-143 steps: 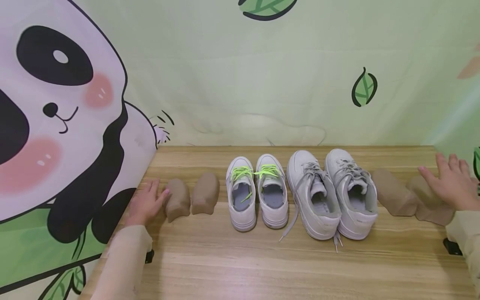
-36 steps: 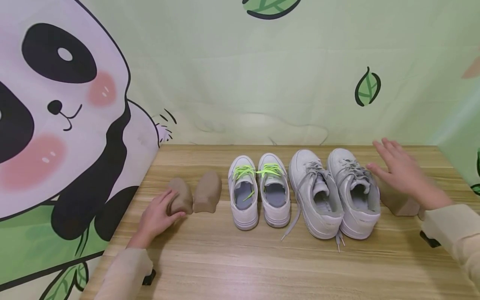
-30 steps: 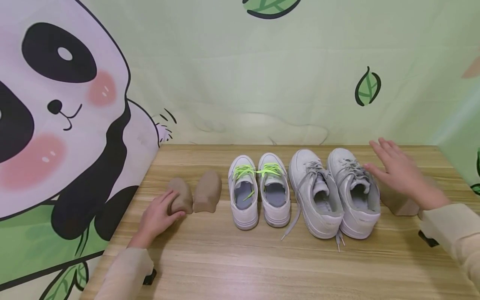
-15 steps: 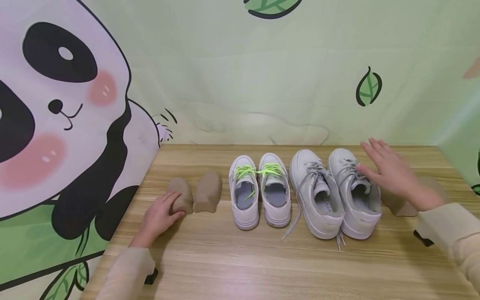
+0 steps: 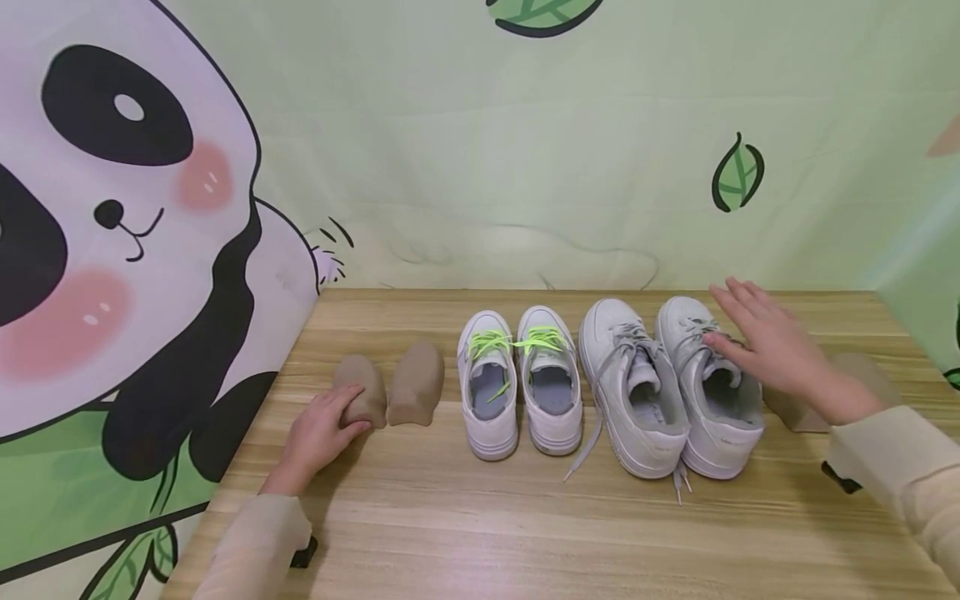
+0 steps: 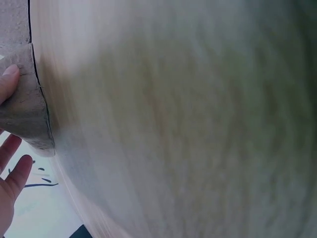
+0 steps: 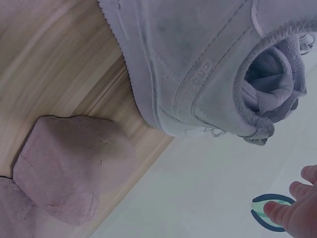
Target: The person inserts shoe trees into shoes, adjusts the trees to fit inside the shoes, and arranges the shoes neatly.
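Note:
Two brown moulded paper shoe inserts stand at the left, a left one (image 5: 358, 386) and a right one (image 5: 416, 385). My left hand (image 5: 318, 431) rests loosely about the left insert's near side. In the left wrist view its thumb (image 6: 8, 83) overlaps the insert (image 6: 22, 106), while the other fingers are spread just past its edge. Over the laces and opening of the right-hand large grey-white sneaker (image 5: 720, 446), my right hand (image 5: 776, 350) hovers with straight fingers and holds nothing. In the right wrist view that sneaker (image 7: 198, 64) stands beside another insert (image 7: 69, 168).
Left of that sneaker stands its mate (image 5: 652, 450). Smaller white shoes (image 5: 486, 437) with neon-green laces are in the middle. More brown inserts (image 5: 862, 371) lie under my right forearm. A fabric backdrop with a panda (image 5: 217, 92) rises behind the wooden table (image 5: 525, 542).
From the far right end, my right hand has come left over the large sneaker. My left hand has shifted right and nearer, to the left insert's near side, then stayed. The shoes have not moved.

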### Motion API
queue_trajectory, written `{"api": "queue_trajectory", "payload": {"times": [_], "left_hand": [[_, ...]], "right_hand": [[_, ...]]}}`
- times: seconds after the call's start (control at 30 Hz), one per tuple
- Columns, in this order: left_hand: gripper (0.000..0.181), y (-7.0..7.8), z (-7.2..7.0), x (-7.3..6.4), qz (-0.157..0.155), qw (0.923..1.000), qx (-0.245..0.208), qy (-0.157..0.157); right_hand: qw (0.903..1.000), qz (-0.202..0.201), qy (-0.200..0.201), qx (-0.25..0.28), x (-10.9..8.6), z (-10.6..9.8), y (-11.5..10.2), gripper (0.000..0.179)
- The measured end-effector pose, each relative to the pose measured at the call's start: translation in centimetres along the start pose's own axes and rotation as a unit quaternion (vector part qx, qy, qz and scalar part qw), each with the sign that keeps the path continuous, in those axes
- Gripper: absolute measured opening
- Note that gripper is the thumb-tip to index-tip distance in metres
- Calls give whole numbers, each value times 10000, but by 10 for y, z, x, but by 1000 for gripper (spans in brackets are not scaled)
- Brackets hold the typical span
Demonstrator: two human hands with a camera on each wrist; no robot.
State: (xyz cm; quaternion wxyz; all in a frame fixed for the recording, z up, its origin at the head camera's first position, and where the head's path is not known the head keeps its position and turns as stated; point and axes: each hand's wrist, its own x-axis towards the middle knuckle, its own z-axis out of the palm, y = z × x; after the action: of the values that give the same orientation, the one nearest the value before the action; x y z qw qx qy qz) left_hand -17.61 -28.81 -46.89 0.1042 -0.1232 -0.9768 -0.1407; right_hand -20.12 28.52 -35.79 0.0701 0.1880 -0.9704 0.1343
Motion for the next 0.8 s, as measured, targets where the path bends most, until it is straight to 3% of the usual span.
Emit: {"api": "queue_trajectory", "payload": {"times": [0.8], "left_hand": [[53, 1, -3, -3, -77, 9997, -4, 248]], "right_hand": [[9995, -297, -56, 31, 6, 8, -14, 68]]}}
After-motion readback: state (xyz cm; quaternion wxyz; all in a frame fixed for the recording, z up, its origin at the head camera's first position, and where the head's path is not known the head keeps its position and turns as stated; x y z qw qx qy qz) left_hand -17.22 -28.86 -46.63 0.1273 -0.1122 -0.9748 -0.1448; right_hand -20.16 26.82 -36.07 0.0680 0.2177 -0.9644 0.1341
